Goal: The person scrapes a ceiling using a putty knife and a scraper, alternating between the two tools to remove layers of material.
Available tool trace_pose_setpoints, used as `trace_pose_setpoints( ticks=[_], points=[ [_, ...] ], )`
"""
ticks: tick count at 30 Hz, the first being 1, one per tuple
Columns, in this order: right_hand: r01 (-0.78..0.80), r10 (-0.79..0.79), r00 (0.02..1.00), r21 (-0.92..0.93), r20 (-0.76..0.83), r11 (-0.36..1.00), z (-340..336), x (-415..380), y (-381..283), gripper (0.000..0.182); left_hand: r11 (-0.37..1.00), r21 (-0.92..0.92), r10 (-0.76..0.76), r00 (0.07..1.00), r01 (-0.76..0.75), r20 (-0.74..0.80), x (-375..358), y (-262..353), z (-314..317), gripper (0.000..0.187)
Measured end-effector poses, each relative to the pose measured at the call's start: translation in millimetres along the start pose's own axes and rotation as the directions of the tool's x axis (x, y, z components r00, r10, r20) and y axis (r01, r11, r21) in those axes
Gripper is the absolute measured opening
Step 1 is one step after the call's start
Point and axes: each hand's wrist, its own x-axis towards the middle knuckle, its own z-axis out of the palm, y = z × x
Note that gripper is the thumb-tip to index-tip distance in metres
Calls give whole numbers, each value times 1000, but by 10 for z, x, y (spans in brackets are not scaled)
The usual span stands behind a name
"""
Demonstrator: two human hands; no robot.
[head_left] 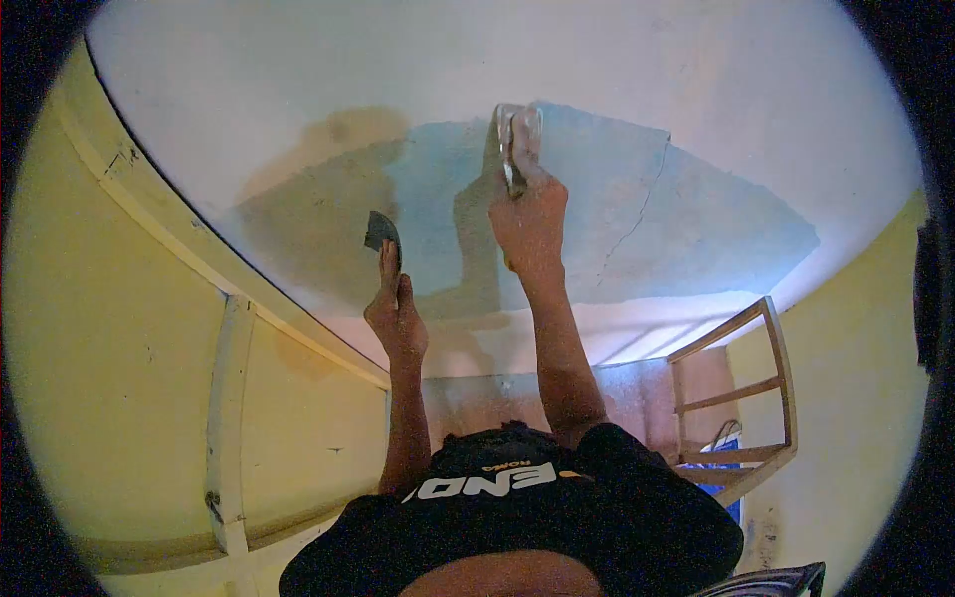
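Observation:
Both of my arms are raised toward the pale ceiling. My right hand [527, 224] is closed on a small rectangular trowel [504, 119], whose flat face is against the ceiling at the upper edge of a blue-grey patch [587, 189]. Lower and to the left, my left hand [396, 323] grips a dark putty scraper [378, 229] with a curved edge. Its fingers lie along the blade, which looks held away from the surface. A thin crack [637, 224] runs through the right part of the patch.
Yellow walls [129, 328] stand on both sides, with a pale upright strip [229, 418] on the left one. An open wooden frame [786, 383] juts in at the lower right. Below it, a dark curved object [771, 582] shows at the bottom edge.

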Motion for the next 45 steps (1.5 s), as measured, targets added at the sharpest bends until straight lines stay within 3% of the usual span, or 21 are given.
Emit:
trace_pose_setpoints(
  ticks=[4, 6, 9, 14, 16, 18, 20, 22, 24, 25, 26, 29, 33, 36, 39, 42, 45],
  points=[
    [75, -75, 997, 56, 1, 996, -57, 85, 34, 68, 983, 26, 179, 984, -180, 25, 39, 68, 133, 47],
    [32, -34, 999, 135, 8, 990, -95, 176, 12, 70, 980, 67, 183, 981, -187, 63, 20, 162, 150, 47],
    [113, -114, 993, 107, 5, 988, -310, 179, 148, 65, 963, 94, 248, 967, -253, 61, 18, 156, 227, 45],
    [-290, 287, 957, 169, 39, 942, -1052, -279, 752, 72, 920, 181, 352, 936, -346, 3, 290, 498, 291, 43],
    [-325, 309, 941, 122, 137, 938, -1347, -562, 1100, 72, 900, 195, 396, 918, -390, 8, 373, 659, 383, 42],
    [-469, 445, 869, 71, 218, 880, -1550, -867, 1362, 75, 862, 201, 474, 881, -465, 6, 485, 727, 563, 54],
    [-528, 482, 820, 85, 310, 845, -1715, -1176, 1639, 74, 808, 245, 550, 835, -536, 12, 603, 862, 761, 61],
    [-681, 596, 717, 178, 361, 711, -1822, -1391, 1690, 72, 765, 247, 604, 795, -595, 46, 695, 1043, 1001, 67],
    [-714, 622, 684, 173, 382, 679, -1850, -1669, 1972, 71, 729, 253, 633, 767, -636, 103, 655, 1197, 1233, 71],
    [-792, 673, 598, 191, 434, 580, -1921, -1643, 1873, 72, 718, 256, 633, 760, -647, 145, 594, 1282, 1380, 72],
    [-813, 708, 562, 129, 428, 568, -1914, -1678, 1916, 72, 707, 259, 631, 753, -658, 188, 540, 1349, 1514, 73],
    [-776, 679, 624, 207, 386, 595, -1897, -1756, 2104, 65, 676, 237, 641, 715, -698, 280, 296, 1411, 1832, 75],
    [-743, 651, 667, 260, 362, 617, -2028, -1582, 2289, 67, 757, 268, 619, 785, -596, -1, 379, 1363, 1946, 76],
    [-742, 659, 669, 244, 344, 625, -2212, -1289, 2297, 67, 726, 391, 622, 782, -566, -24, 485, 1439, 1932, 75],
    [-681, 617, 728, 206, 300, 703, -2342, -1047, 2394, 68, 614, 456, 615, 753, -644, 235, 330, 1444, 2086, 75],
    [-698, 643, 710, 173, 287, 695, -2459, -833, 2441, 70, 668, 290, 594, 725, -686, 348, 192, 1429, 2160, 74],
    [-624, 582, 776, 160, 241, 765, -2464, -716, 2495, 70, 733, 268, 575, 780, -625, 245, 223, 1320, 2090, 71]
  ],
)
